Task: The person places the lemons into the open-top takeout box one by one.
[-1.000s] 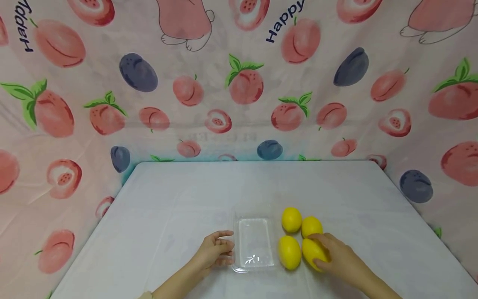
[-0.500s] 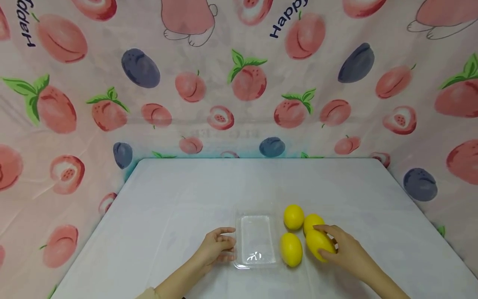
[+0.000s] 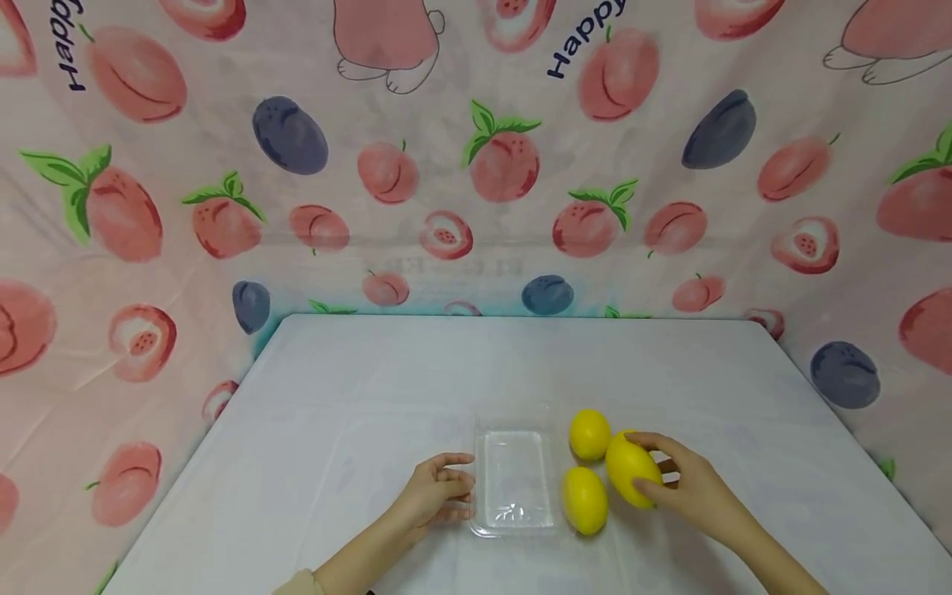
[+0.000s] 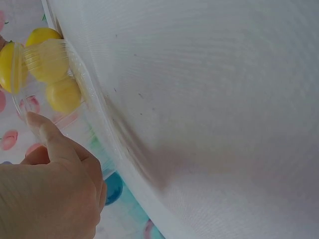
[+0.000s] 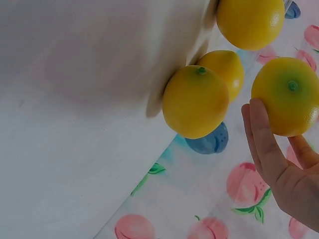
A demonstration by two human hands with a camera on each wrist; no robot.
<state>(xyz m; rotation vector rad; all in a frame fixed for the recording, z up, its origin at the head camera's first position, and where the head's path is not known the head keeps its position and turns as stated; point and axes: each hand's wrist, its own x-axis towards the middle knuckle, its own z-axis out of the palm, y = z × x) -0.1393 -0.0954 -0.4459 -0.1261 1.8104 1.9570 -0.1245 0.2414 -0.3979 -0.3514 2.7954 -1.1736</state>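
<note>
My right hand [image 3: 695, 492] grips a yellow lemon [image 3: 632, 469] between thumb and fingers. In the right wrist view this held lemon [image 5: 286, 89] is raised off the table, green stem end toward the camera. Two lemons show beside it in the head view, one farther back [image 3: 590, 435] and one nearer [image 3: 585, 501]; the held lemon hides another, which the right wrist view shows on the table [image 5: 197, 104]. A clear plastic box [image 3: 513, 527] stands left of the lemons. Extended fingers of my left hand [image 3: 431, 494] touch its left side.
A white cloth covers the table [image 3: 372, 372]. Behind it and at both sides hangs a pink fabric [image 3: 446, 273] printed with peaches, plums and lettering. The table's far edge meets that fabric.
My right hand has picked up the nearer right lemon and moved it back and up, over the lemon behind it. My left hand stays at the box. The head view has shifted slightly.
</note>
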